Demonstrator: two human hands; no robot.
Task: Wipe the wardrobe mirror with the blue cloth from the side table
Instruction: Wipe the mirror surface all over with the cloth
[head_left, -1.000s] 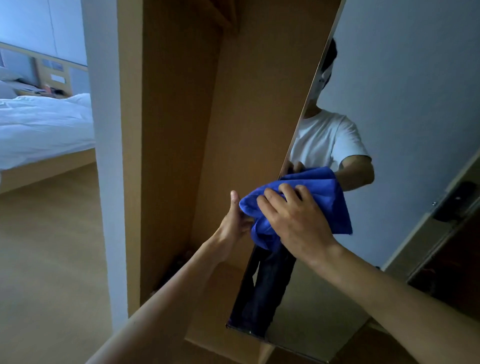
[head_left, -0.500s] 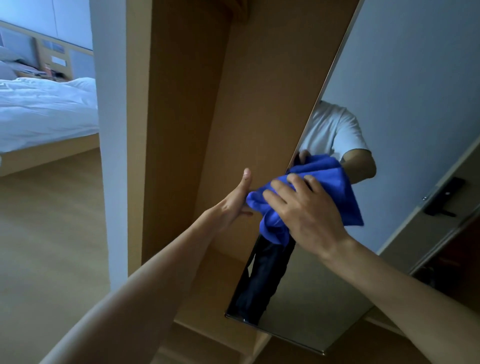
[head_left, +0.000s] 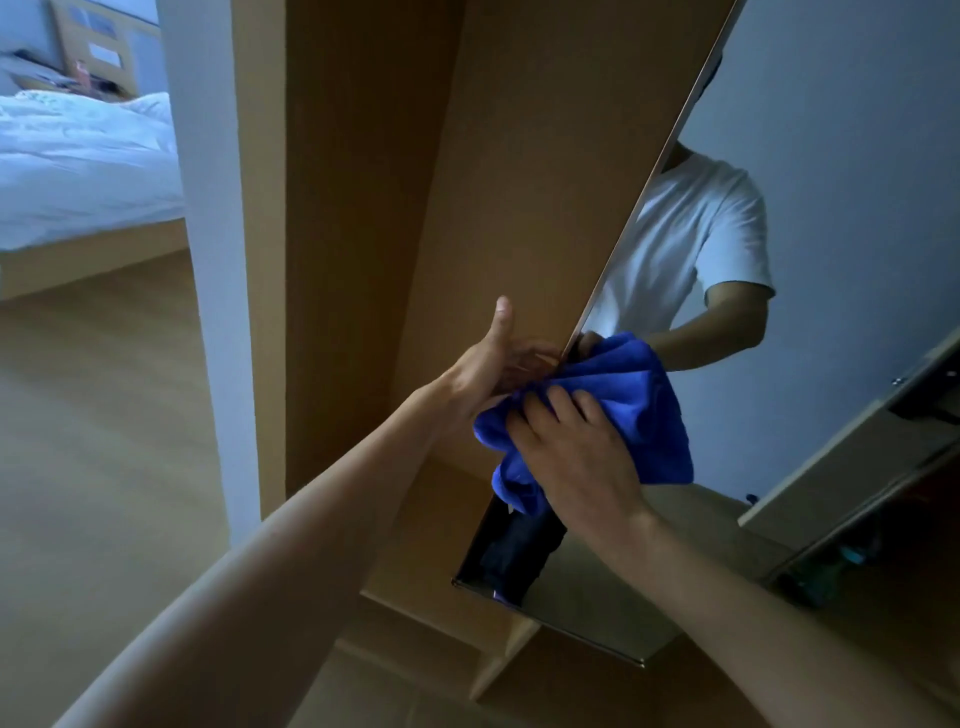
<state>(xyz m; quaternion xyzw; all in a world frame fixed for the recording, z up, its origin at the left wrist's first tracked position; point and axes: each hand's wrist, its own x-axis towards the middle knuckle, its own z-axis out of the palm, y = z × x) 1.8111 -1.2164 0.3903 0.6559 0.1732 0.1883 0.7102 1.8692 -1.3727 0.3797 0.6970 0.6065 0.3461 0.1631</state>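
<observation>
At the left edge of the wardrobe mirror (head_left: 831, 208), the right hand (head_left: 576, 457) presses the bunched blue cloth (head_left: 639, 400) to the glass, fingers (head_left: 561, 410) bent and clamped on it, while the left hand (head_left: 488, 364) grips the door (head_left: 519, 182) edge, thumb upright.

A home bedroom: a bed (head_left: 78, 171) with white bedding at upper left, wood floor (head_left: 93, 415), and a mirrored wardrobe door (head_left: 519, 182), probably built-in.

Cloth (head_left: 639, 395) on mirror (head_left: 831, 208) under right hand (head_left: 576, 457), left hand (head_left: 493, 364) seemingly round its edge
</observation>
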